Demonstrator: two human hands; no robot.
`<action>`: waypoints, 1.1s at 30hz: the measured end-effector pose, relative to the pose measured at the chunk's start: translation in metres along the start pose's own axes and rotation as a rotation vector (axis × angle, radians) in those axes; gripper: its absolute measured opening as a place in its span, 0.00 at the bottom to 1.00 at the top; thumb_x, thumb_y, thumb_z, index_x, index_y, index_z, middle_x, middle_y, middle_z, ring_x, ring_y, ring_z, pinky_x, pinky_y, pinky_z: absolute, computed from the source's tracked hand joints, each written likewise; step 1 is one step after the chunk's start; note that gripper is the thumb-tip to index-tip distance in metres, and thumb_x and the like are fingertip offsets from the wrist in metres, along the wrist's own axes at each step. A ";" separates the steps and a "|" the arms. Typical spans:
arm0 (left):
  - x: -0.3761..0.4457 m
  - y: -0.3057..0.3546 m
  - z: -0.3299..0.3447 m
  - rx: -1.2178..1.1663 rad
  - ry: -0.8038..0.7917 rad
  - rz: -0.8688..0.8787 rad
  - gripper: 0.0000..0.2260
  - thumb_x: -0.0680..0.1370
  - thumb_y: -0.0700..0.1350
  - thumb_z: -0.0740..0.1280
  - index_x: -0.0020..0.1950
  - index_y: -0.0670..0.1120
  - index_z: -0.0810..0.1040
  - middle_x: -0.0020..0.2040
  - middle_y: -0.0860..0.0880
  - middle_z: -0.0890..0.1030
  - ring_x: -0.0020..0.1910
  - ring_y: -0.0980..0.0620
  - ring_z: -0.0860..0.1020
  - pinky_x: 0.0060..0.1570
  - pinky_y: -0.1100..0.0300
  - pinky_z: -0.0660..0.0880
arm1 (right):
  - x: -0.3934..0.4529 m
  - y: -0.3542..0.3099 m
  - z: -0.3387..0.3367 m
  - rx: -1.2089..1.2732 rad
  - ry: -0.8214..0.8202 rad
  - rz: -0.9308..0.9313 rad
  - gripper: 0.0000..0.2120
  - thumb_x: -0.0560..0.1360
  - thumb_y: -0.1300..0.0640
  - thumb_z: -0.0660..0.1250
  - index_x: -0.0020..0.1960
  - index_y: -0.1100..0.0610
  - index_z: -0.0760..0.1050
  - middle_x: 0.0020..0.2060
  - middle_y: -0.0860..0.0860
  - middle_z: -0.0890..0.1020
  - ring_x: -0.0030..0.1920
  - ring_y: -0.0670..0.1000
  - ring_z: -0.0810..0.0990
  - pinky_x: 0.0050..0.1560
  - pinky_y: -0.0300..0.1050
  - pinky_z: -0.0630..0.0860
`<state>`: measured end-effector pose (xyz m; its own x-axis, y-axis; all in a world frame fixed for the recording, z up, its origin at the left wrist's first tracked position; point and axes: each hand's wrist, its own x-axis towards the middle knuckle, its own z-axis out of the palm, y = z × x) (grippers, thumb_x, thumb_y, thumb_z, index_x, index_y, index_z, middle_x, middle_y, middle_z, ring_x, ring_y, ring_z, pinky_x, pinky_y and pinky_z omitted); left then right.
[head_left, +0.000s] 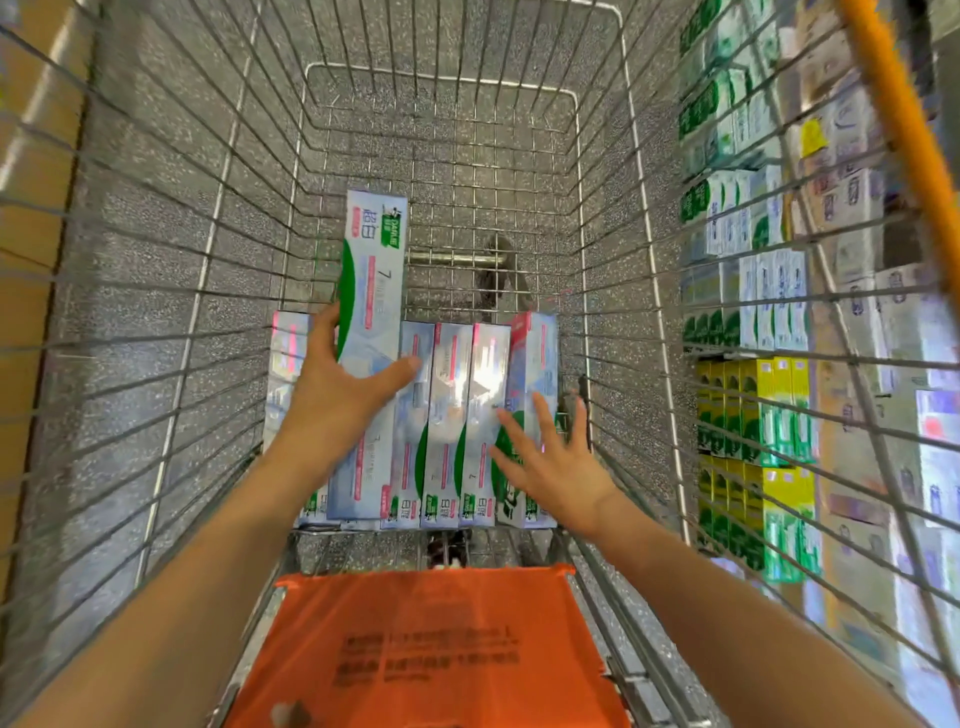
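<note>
I look down into a wire shopping cart (579, 171). Several long white-and-green toothpaste boxes (449, 415) lie side by side on its floor at the near end. My left hand (337, 395) grips one more toothpaste box (374, 270) by its lower part, thumb on its right edge, and holds it above the row so that it points away from me. My right hand (550, 457) has spread, straight fingers and rests on the rightmost box (532, 364) of the row.
An orange fold-down seat flap (436, 644) lies at the cart's near end. Store shelves (753, 291) packed with toothpaste boxes stand to the right, beyond the cart's side. An orange shelf upright (904, 130) runs at the upper right. Speckled grey floor shows through the wire.
</note>
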<state>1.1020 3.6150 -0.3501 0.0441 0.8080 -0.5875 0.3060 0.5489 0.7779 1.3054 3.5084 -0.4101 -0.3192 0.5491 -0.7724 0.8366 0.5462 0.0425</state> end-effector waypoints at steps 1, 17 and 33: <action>0.002 -0.003 0.000 -0.001 -0.003 -0.007 0.35 0.73 0.44 0.72 0.74 0.52 0.57 0.59 0.54 0.74 0.54 0.54 0.75 0.51 0.63 0.69 | 0.001 -0.002 0.004 0.017 -0.007 0.009 0.39 0.78 0.67 0.58 0.76 0.50 0.35 0.69 0.59 0.26 0.67 0.72 0.27 0.62 0.81 0.44; -0.001 -0.001 0.032 -0.022 -0.100 0.019 0.29 0.72 0.43 0.73 0.66 0.58 0.60 0.54 0.60 0.75 0.50 0.61 0.76 0.52 0.61 0.71 | 0.014 -0.004 0.035 0.137 0.120 -0.052 0.45 0.76 0.65 0.62 0.75 0.48 0.30 0.72 0.55 0.30 0.73 0.66 0.34 0.71 0.67 0.41; -0.022 0.012 0.098 -0.060 -0.364 0.056 0.38 0.72 0.37 0.72 0.73 0.50 0.51 0.52 0.68 0.63 0.44 0.74 0.70 0.37 0.83 0.66 | -0.003 0.053 -0.102 2.011 0.509 0.426 0.25 0.70 0.47 0.73 0.62 0.55 0.72 0.53 0.51 0.81 0.51 0.50 0.81 0.52 0.40 0.79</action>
<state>1.1979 3.5827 -0.3496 0.3979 0.7139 -0.5762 0.2379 0.5262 0.8164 1.3054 3.5998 -0.3411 0.2006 0.6964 -0.6890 -0.0240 -0.6996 -0.7141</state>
